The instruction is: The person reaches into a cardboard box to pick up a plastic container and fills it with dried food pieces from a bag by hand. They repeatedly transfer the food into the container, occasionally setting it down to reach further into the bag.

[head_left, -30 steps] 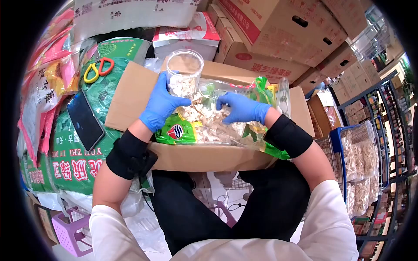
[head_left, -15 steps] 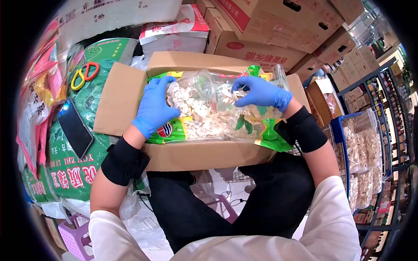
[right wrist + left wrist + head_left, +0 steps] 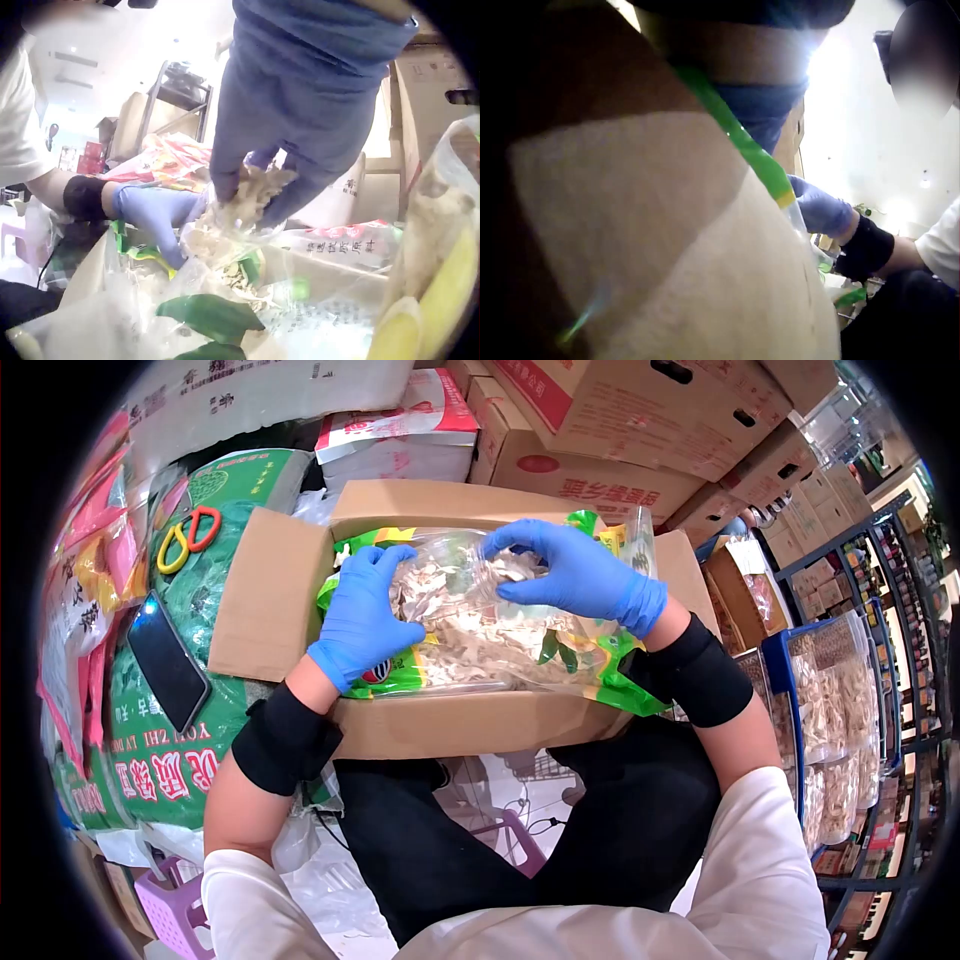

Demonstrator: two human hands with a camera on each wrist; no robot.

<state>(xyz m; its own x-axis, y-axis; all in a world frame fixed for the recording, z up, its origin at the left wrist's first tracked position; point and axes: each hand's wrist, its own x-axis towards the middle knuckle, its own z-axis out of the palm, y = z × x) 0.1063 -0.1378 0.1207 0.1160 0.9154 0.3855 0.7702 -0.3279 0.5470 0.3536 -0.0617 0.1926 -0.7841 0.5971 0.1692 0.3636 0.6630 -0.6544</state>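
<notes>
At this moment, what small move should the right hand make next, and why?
Probably the right hand should ease its pale dried pieces into the clear jar and let go: it pinches them at the jar's mouth, while the left hand holds the jar with its opening facing them.

It looks like a shop: packed shelves [image 3: 870, 883] right of the open box [image 3: 480, 725], stacked cartons [image 3: 640, 430] behind it.

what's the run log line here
left hand: grips clear jar, tilted | right hand: holds pale pieces at its mouth | cardboard box: open
</notes>
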